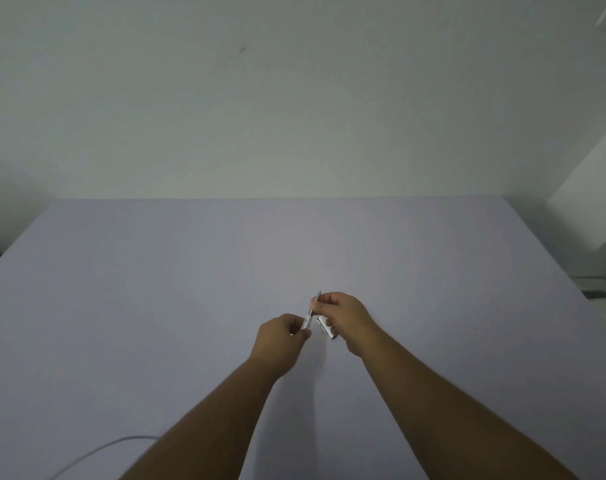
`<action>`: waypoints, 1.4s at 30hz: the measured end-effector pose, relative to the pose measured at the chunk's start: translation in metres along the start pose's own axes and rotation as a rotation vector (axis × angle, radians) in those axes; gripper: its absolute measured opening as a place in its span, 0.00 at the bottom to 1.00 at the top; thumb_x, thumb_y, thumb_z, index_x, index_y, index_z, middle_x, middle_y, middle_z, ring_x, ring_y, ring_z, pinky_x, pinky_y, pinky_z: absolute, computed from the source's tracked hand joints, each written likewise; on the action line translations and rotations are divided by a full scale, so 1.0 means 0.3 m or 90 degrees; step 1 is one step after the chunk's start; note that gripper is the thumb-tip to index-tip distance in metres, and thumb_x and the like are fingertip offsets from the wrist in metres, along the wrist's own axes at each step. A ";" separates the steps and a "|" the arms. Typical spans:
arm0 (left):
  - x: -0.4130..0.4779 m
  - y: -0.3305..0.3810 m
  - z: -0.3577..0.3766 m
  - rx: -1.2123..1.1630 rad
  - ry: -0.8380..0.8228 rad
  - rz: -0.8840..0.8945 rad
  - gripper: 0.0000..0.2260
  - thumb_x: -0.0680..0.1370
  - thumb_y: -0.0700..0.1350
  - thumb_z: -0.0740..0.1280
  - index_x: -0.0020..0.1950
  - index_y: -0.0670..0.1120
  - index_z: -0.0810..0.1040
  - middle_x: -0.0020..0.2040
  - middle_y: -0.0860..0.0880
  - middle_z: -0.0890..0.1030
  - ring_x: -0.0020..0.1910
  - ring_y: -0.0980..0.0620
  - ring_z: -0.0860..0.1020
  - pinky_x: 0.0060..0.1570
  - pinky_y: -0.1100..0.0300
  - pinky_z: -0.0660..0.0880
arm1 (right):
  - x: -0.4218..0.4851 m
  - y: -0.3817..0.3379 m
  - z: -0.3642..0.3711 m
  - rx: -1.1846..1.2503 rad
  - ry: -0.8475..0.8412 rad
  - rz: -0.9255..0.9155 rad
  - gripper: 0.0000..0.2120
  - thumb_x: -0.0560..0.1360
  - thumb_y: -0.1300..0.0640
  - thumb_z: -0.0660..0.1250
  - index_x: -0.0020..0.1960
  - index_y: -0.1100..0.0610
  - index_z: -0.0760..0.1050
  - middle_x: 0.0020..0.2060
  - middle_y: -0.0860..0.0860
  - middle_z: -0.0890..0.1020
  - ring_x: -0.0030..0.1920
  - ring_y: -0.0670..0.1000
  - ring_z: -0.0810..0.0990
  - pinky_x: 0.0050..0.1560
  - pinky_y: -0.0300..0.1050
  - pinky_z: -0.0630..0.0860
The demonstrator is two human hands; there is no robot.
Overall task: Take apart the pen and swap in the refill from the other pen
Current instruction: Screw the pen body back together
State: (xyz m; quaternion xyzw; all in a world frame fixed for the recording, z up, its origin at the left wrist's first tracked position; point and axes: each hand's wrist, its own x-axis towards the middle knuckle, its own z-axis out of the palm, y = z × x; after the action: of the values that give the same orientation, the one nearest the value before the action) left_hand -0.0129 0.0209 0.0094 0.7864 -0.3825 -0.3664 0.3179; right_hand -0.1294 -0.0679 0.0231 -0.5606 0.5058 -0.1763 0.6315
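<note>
Above the middle of the pale lilac table [156, 289], both hands hold a slim silver pen [309, 315] that tilts up to the right. My left hand [280, 341] pinches its lower end. My right hand [346, 317] pinches its upper end, where the tip sticks out past the fingers. A second silver pen piece [327, 329] pokes out under my right hand; I cannot tell whether the hand holds it or it lies on the table.
A white cable [97, 452] curves over the table's near left corner. A white wall stands behind the table's far edge. At the right edge there is a white box shape [588, 209] and some pale clutter [602, 289].
</note>
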 end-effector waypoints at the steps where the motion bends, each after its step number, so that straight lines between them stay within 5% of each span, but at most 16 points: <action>1: 0.000 0.005 0.000 -0.001 0.001 -0.001 0.06 0.75 0.45 0.66 0.49 0.47 0.81 0.35 0.54 0.78 0.37 0.51 0.76 0.47 0.54 0.77 | 0.000 -0.001 -0.001 0.009 -0.008 0.000 0.03 0.72 0.54 0.70 0.41 0.52 0.81 0.35 0.49 0.81 0.29 0.48 0.69 0.30 0.40 0.67; 6: -0.003 0.018 -0.007 0.005 0.010 0.008 0.05 0.75 0.46 0.66 0.48 0.48 0.81 0.37 0.52 0.79 0.39 0.51 0.78 0.49 0.53 0.78 | 0.000 0.002 -0.005 0.010 -0.021 -0.007 0.04 0.72 0.55 0.69 0.46 0.49 0.81 0.37 0.46 0.82 0.27 0.46 0.68 0.30 0.39 0.67; 11: -0.007 0.016 -0.007 0.040 0.033 0.023 0.06 0.75 0.46 0.66 0.49 0.46 0.80 0.37 0.53 0.78 0.37 0.52 0.77 0.40 0.59 0.74 | 0.008 -0.007 0.007 -0.035 0.003 0.027 0.11 0.69 0.48 0.73 0.37 0.53 0.75 0.35 0.48 0.78 0.37 0.49 0.74 0.37 0.42 0.70; 16: -0.007 0.024 0.002 0.053 0.037 0.031 0.06 0.76 0.46 0.67 0.51 0.47 0.80 0.40 0.52 0.79 0.40 0.52 0.77 0.42 0.61 0.73 | 0.014 -0.003 0.010 0.002 -0.011 0.018 0.07 0.70 0.50 0.72 0.40 0.52 0.77 0.33 0.46 0.75 0.31 0.45 0.70 0.33 0.39 0.66; 21: -0.003 0.032 -0.005 0.057 0.031 0.039 0.06 0.75 0.46 0.67 0.50 0.47 0.80 0.39 0.53 0.79 0.37 0.53 0.78 0.40 0.61 0.75 | 0.023 -0.022 0.021 -0.092 0.026 0.023 0.20 0.68 0.42 0.72 0.38 0.57 0.71 0.34 0.52 0.73 0.36 0.51 0.71 0.37 0.43 0.68; 26: 0.010 0.034 -0.030 0.042 0.016 0.020 0.05 0.75 0.44 0.68 0.49 0.46 0.80 0.39 0.49 0.79 0.38 0.49 0.77 0.45 0.53 0.78 | 0.015 -0.019 -0.007 0.003 0.003 -0.013 0.09 0.73 0.47 0.68 0.43 0.53 0.79 0.42 0.48 0.82 0.35 0.46 0.74 0.41 0.42 0.72; 30: 0.007 0.037 -0.027 0.052 0.003 0.030 0.05 0.74 0.45 0.68 0.48 0.46 0.80 0.38 0.49 0.79 0.37 0.49 0.77 0.43 0.55 0.77 | 0.019 -0.013 -0.009 -0.047 0.036 -0.004 0.13 0.70 0.46 0.71 0.34 0.52 0.73 0.33 0.47 0.75 0.34 0.46 0.72 0.37 0.41 0.69; 35: 0.005 0.039 -0.020 0.043 0.000 0.022 0.02 0.74 0.45 0.68 0.45 0.48 0.79 0.37 0.49 0.79 0.35 0.50 0.77 0.43 0.55 0.78 | 0.006 -0.009 -0.020 0.009 -0.030 -0.016 0.05 0.73 0.50 0.69 0.41 0.50 0.79 0.37 0.49 0.79 0.32 0.47 0.71 0.33 0.41 0.69; 42: -0.004 0.031 -0.012 0.054 0.001 0.030 0.01 0.74 0.45 0.69 0.43 0.49 0.79 0.38 0.50 0.80 0.35 0.51 0.77 0.44 0.55 0.78 | 0.013 -0.006 0.003 -0.053 -0.003 0.025 0.15 0.70 0.43 0.70 0.40 0.55 0.76 0.35 0.50 0.76 0.33 0.49 0.72 0.36 0.43 0.70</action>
State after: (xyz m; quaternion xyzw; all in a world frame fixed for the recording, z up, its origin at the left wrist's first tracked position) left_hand -0.0138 0.0182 0.0189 0.7903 -0.4157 -0.3416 0.2930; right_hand -0.1262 -0.0711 0.0227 -0.5765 0.5221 -0.1412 0.6125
